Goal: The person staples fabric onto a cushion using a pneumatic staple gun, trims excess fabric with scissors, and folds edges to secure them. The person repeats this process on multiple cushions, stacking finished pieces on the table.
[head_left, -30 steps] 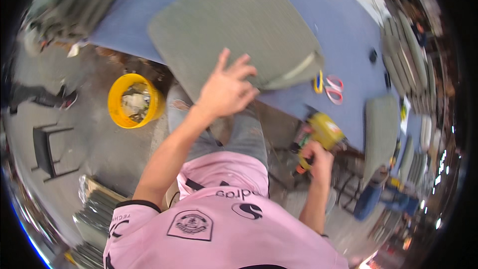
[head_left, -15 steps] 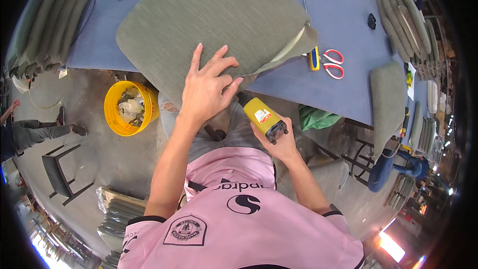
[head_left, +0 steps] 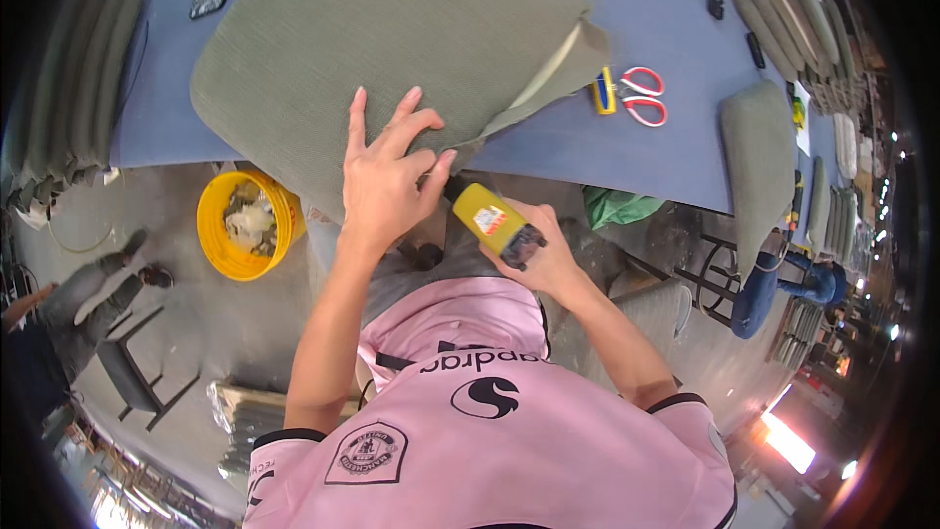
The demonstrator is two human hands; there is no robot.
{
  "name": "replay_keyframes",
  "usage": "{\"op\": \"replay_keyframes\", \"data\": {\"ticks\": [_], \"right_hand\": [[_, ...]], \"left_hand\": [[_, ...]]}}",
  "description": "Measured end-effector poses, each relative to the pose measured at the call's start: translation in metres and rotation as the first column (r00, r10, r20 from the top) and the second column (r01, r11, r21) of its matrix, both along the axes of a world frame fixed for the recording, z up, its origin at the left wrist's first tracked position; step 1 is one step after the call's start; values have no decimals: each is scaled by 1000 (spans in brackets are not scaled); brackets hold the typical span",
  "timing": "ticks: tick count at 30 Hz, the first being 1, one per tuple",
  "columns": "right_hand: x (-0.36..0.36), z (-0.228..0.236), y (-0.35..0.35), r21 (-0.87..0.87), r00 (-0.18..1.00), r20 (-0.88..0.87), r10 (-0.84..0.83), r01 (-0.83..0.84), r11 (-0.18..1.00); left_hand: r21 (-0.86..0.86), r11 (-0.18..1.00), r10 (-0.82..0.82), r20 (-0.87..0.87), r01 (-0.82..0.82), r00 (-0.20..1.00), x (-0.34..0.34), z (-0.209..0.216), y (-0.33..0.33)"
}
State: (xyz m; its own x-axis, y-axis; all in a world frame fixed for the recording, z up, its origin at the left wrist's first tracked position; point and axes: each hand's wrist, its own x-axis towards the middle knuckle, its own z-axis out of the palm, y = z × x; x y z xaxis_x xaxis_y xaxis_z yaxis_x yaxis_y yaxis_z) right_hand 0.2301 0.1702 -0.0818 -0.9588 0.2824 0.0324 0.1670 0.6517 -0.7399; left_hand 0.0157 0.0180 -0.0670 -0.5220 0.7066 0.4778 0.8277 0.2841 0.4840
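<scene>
A grey-green upholstered seat cushion (head_left: 392, 39) lies on the blue tabletop, its near edge overhanging the table's edge. Its fabric cover (head_left: 563, 78) stands loose at the right corner, showing a pale inside. My left hand (head_left: 387, 181) rests on the cushion's near part with fingers spread and the thumb by the edge. In my right hand (head_left: 548, 255) is a yellow and black staple gun (head_left: 485, 216), its black nose close against the cushion's near edge, beside my left thumb. Whether the nose touches the fabric is hidden.
Red-handled scissors (head_left: 643, 96) and a yellow-and-blue tool (head_left: 604, 91) lie right of the cushion. A yellow bucket (head_left: 291, 220) of scraps stands below the table at left. Stacked cushions (head_left: 83, 69) fill the left side, with more at right. Another person (head_left: 64, 323) is at far left.
The view has shifted, so the cushion and both hands sit a little further left. My hands keep their hold and place at the edge. The person at far left appears nearer.
</scene>
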Motion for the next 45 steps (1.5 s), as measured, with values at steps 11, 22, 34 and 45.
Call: {"op": "replay_keyframes", "data": {"ticks": [11, 22, 34, 45], "right_hand": [[57, 101, 91, 99, 884, 17, -467, 463, 881], [18, 39, 103, 231, 868, -294, -401, 471, 851], [-63, -22, -15, -897, 902, 209, -378, 330, 293], [-63, 14, 4, -400, 941, 108, -322, 337, 852]], "left_hand": [[-153, 984, -65, 137, 86, 989, -18, 54, -114], [-135, 970, -190, 105, 204, 976, -7, 38, 8], [-193, 943, -265, 61, 272, 962, -13, 19, 44], [-544, 819, -359, -241, 181, 902, 12, 41, 46]]}}
